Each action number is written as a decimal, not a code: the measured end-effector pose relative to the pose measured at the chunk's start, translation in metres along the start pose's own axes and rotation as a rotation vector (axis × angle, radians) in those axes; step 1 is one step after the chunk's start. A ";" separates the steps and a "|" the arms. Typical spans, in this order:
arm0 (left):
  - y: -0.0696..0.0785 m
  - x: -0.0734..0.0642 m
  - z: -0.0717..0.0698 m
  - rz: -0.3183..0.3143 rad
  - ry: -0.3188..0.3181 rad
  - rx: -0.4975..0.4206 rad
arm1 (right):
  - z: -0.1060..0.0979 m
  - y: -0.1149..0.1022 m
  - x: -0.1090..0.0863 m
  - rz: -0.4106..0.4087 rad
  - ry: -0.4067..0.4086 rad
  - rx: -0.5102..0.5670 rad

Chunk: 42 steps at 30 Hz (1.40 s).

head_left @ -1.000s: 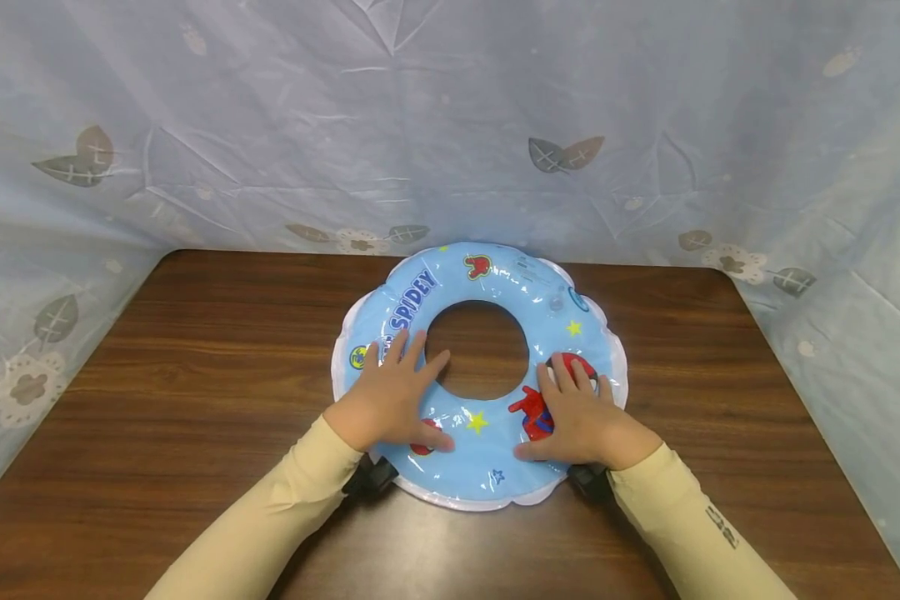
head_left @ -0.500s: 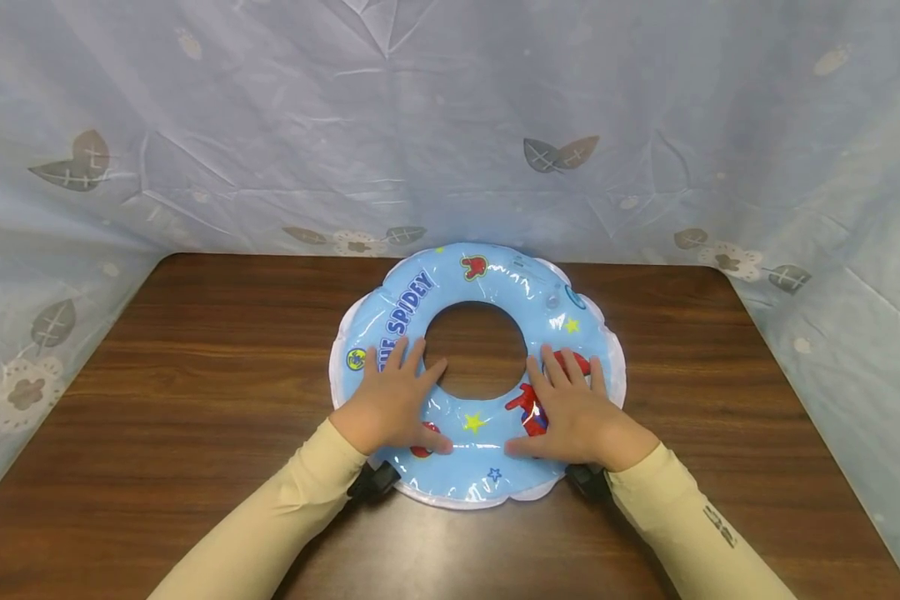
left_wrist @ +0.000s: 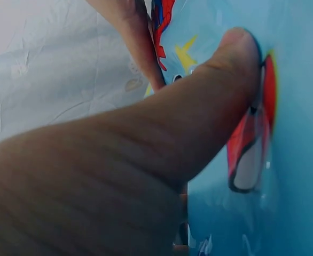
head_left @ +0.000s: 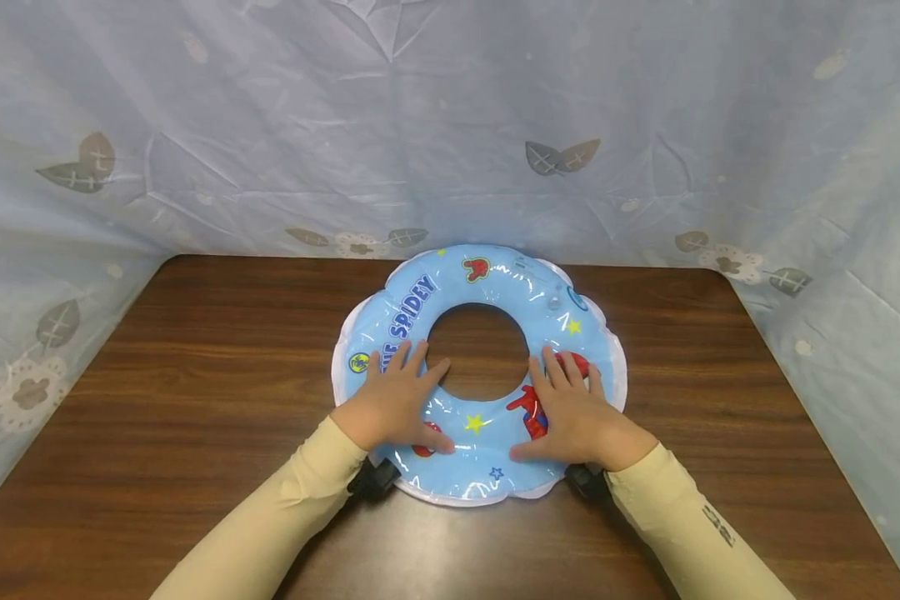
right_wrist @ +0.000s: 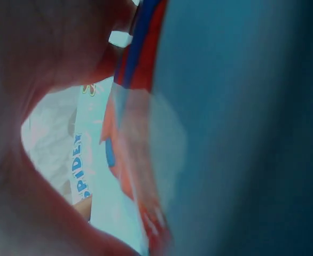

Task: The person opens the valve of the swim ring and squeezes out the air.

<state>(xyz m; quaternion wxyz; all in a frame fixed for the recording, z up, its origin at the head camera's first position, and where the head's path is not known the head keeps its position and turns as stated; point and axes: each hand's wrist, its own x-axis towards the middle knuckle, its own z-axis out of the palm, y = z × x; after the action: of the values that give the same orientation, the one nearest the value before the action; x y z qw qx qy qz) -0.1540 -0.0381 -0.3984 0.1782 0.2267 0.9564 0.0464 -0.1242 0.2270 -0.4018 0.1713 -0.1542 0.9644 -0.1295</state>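
Note:
A light-blue inflatable swim ring (head_left: 471,457) with a white scalloped edge lies flat on the table, printed with red figures, yellow stars and the word SPIDEY. My left hand (head_left: 392,407) rests on its near left part, fingers spread and the thumb tip in the left wrist view (left_wrist: 236,48) pressing the vinyl beside a red print. On the near right part rests my right hand (head_left: 576,419), fingers spread over a red figure. Neither hand curls round the ring. The right wrist view is mostly filled by the hand (right_wrist: 17,133) and the ring's blue surface (right_wrist: 210,133).
The brown wood-grain table (head_left: 195,400) extends on both sides of the ring. A pale curtain (head_left: 450,125) with leaf and flower prints hangs behind it and at both sides. A dark device (head_left: 375,481) sits under the left wrist, another (head_left: 588,482) under the right.
My right hand's fingers have spread wider and shifted slightly left on the ring. The left hand stays nearly in place, and the swim ring has hardly moved.

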 end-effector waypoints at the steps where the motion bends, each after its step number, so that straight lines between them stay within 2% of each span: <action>1: 0.000 0.000 0.000 0.003 0.000 -0.004 | 0.000 0.001 0.000 0.003 0.000 0.004; 17: 0.000 0.002 0.004 -0.002 0.000 -0.012 | -0.001 0.011 0.002 0.003 -0.056 0.035; 22: -0.002 0.001 0.003 0.008 -0.010 -0.020 | -0.003 0.011 0.000 0.016 -0.014 0.029; 26: -0.007 0.000 -0.001 0.040 -0.026 -0.028 | -0.005 0.010 -0.003 0.033 0.027 0.032; 29: -0.013 -0.002 -0.004 0.062 -0.010 -0.042 | -0.007 0.008 -0.003 0.039 0.028 0.038; 32: -0.016 -0.003 -0.007 0.079 0.035 -0.057 | -0.007 0.007 -0.003 0.042 0.018 0.030; 36: -0.017 -0.001 -0.008 0.095 0.074 -0.040 | -0.009 0.007 -0.002 0.039 -0.006 0.014; 42: -0.016 0.003 -0.005 0.058 0.053 0.000 | -0.011 0.008 -0.002 0.030 -0.024 0.005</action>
<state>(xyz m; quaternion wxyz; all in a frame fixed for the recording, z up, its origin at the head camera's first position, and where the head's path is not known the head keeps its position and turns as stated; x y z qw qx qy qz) -0.1654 -0.0511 -0.3979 0.1516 0.2529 0.9538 0.0576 -0.1287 0.2367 -0.3937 0.1853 -0.1406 0.9642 -0.1273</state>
